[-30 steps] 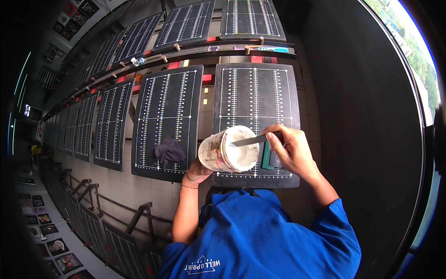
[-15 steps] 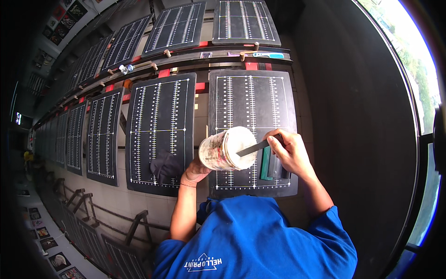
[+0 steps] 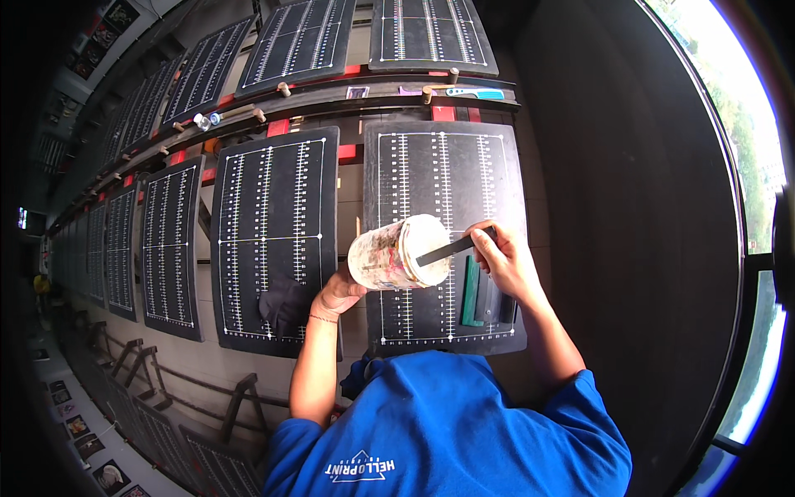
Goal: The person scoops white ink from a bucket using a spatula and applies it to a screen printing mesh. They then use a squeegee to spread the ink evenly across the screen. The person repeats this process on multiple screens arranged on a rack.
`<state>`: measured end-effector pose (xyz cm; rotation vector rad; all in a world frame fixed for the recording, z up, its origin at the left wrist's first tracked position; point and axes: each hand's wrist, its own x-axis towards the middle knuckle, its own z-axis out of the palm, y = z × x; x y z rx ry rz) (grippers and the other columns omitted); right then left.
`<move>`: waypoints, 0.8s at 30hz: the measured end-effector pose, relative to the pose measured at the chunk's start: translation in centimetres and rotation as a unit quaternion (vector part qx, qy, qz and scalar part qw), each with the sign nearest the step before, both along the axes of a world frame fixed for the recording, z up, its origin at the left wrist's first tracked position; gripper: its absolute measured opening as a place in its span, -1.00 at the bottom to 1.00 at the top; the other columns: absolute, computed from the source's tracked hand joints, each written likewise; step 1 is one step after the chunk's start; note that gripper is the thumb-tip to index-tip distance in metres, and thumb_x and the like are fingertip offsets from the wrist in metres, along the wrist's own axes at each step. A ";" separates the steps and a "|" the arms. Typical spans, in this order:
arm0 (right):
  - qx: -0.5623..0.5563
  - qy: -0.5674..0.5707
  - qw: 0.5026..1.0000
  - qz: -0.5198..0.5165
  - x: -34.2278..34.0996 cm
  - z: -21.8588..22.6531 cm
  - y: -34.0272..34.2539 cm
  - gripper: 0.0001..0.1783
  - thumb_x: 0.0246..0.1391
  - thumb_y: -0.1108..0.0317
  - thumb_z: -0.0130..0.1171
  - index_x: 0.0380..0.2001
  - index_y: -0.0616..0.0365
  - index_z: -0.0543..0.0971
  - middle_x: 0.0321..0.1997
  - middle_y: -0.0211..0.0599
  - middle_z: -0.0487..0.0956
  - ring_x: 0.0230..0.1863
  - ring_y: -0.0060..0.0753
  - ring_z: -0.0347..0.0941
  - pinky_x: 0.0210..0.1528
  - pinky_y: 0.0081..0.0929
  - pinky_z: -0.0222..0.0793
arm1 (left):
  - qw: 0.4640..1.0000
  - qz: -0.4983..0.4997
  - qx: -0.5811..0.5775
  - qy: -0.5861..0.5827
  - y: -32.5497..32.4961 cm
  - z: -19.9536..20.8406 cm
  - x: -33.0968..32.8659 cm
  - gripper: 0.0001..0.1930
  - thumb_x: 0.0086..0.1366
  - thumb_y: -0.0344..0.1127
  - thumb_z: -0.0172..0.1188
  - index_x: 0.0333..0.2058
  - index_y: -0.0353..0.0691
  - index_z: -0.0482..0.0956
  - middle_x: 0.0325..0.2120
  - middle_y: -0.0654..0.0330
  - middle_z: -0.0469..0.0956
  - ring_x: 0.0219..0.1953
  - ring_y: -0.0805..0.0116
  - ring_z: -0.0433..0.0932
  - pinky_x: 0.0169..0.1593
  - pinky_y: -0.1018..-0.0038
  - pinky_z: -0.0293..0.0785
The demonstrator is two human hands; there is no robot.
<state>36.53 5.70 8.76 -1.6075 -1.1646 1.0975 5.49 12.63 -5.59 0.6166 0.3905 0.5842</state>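
tub (image 3: pixel 383 258), whitish with stains, was tilted with its open mouth toward the right, held over the left edge of a dark board (image 3: pixel 464 186) marked with white scales. left hand (image 3: pixel 338 291) was clamped on the tub low on its side; some of its fingers were hidden behind it. right hand (image 3: pixel 501 257) was closed on a dark flat spatula (image 3: pixel 451 249), thumb on top. spatula slanted down leftward, its end at the tub's mouth; whether it touched the pale contents could not be told. green-edged tool (image 3: pixel 470 291) lay on the board below the right hand, with a dark tool (image 3: pixel 490 300) just beside it. crumpled dark cloth (image 3: pixel 283 305) lay on the neighbouring board (image 3: pixel 281 190) to the left. blue comb-like tool (image 3: pixel 474 94) lay on the rail beyond.
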 end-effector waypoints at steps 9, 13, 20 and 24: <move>0.009 0.209 0.963 -0.169 4.0 -4.0 1.3 -0.76 0.38 0.24 0.05 -0.21 0.15 0.61 -0.61 -0.58 0.37 -0.62 -0.76 0.20 -0.56 -0.70 0.14 | 0.998 0.005 -0.048 -0.040 2.7 -2.2 0.6 0.03 0.01 -0.31 0.53 0.39 -0.27 0.06 0.30 0.08 0.32 0.33 0.17 0.33 0.39 0.26 0.27; 0.030 0.266 0.941 -0.205 6.6 -6.3 2.5 -0.79 0.37 0.27 0.05 -0.20 0.16 0.60 -0.59 -0.58 0.38 -0.61 -0.76 0.19 -0.54 -0.70 0.13 | 0.997 0.009 -0.052 -0.050 4.1 -3.0 1.6 0.03 0.04 -0.29 0.51 0.40 -0.25 0.05 0.30 0.09 0.31 0.34 0.17 0.31 0.39 0.25 0.26; 0.035 0.347 0.898 -0.268 12.1 -14.3 4.9 -0.86 0.36 0.27 0.07 -0.25 0.07 0.53 -0.53 -0.60 0.40 -0.56 -0.78 0.23 -0.53 -0.75 0.17 | 0.996 0.032 -0.065 -0.048 5.4 -5.6 2.2 0.02 0.04 -0.20 0.54 0.39 -0.21 0.09 0.29 0.12 0.34 0.32 0.18 0.35 0.38 0.30 0.29; 0.009 0.320 0.901 -0.292 13.8 -18.6 5.9 -0.85 0.36 0.26 0.09 -0.28 0.06 0.53 -0.54 -0.56 0.42 -0.59 -0.75 0.24 -0.57 -0.72 0.17 | 0.994 0.063 -0.081 -0.039 4.8 -5.7 1.9 0.02 0.03 -0.20 0.54 0.38 -0.22 0.11 0.28 0.10 0.34 0.30 0.11 0.37 0.35 0.28 0.35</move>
